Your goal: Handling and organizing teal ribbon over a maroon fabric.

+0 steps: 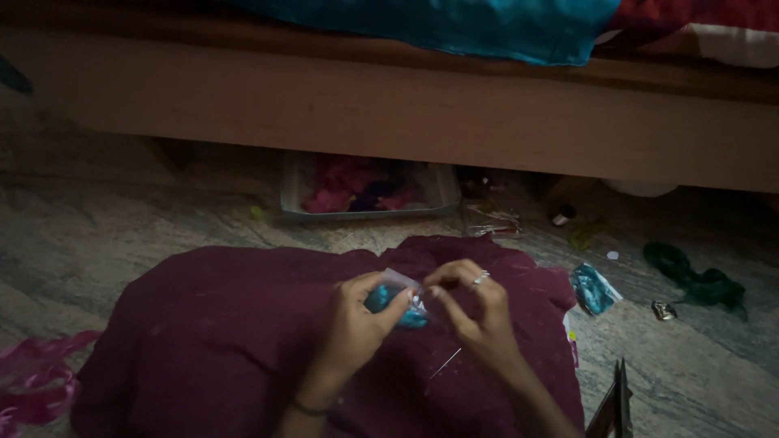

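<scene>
Left hand (357, 320) pinches a small clear packet (398, 298) with teal contents, thumb and fingers pressed onto its left edge. Right hand (475, 312), ring on one finger, has fingertips pressed together at the packet's right edge, at 3 o'clock from it. Too dim to tell if they're pulling the opening apart or picking something tiny out of it.

A thin pale line, probably a needle or thread (445, 363), runs down at 5 o'clock from the packet, below the right hand; can't tell if it's held or lying on the cloth.

Both hands work over a maroon cloth (227, 324) spread on the stone floor (122, 219).

Step in hand, my read: getting into the packet, or drawing a bead or sequin from it. Next move needs a fine pinch and a steady left hold so the contents don't spill onto the cloth.

Outward:
- 3 o'clock: second teal packet (594, 288) on the floor, just off the cloth edge.
- Further at 3: dark green fabric scrap (698, 282).
- 5 o'clock: scissors (617, 405) at the frame edge.
- 12 o'clock: clear tray (365, 191) of pink and dark scraps under a wooden bed frame (406, 113).
- 8 o'clock: pink ribbon (36, 381).
</scene>
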